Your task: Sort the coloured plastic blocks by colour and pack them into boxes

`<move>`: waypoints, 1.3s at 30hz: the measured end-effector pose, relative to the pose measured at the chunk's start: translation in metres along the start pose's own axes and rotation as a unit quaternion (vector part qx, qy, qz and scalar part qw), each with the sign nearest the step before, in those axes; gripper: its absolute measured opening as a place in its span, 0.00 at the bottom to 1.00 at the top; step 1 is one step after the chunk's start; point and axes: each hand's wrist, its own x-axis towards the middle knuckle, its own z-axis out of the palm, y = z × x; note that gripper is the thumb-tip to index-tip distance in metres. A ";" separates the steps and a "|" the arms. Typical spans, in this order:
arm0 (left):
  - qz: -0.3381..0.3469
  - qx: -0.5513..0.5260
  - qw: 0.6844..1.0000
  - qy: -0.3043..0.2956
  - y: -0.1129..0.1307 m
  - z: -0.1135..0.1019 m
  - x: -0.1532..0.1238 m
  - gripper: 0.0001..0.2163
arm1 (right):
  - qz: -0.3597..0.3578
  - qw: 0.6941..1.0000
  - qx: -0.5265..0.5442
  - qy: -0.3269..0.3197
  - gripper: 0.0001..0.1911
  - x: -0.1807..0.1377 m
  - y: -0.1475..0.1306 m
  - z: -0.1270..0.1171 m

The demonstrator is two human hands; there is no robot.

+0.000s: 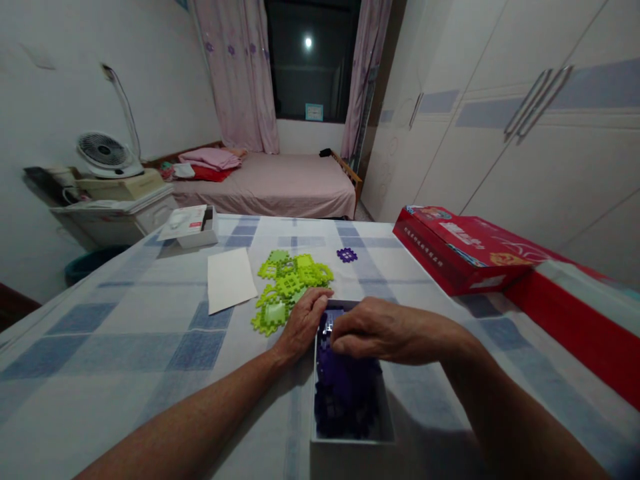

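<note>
A white box [388, 413] holds several dark purple plastic interlocking pieces [345, 383] with notched edges. My left hand [304, 321] grips the box at its far left side, with thumb and fingers against the rim. Inside the box's far half, my right hand [367, 328] is closed, fingers curled down on a purple piece; the fingertips are partly hidden. Just beyond my left hand lies a spread of lime-green notched pieces [290, 285], some overlapping. One purple notched piece [347, 255] lies flat on the table farther off.
A white card [231, 280] lies left of the green pieces. Behind it stands a small white open box [207, 230] with papers on it. To the right are a large red box [455, 250] and a red tray-like box part [575, 320]. A checked cloth [125, 333] covers the table.
</note>
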 end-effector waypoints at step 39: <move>-0.007 -0.003 1.000 -0.002 0.000 0.001 0.000 0.14 | 0.337 0.864 -0.216 0.305 0.25 0.068 0.136 -0.027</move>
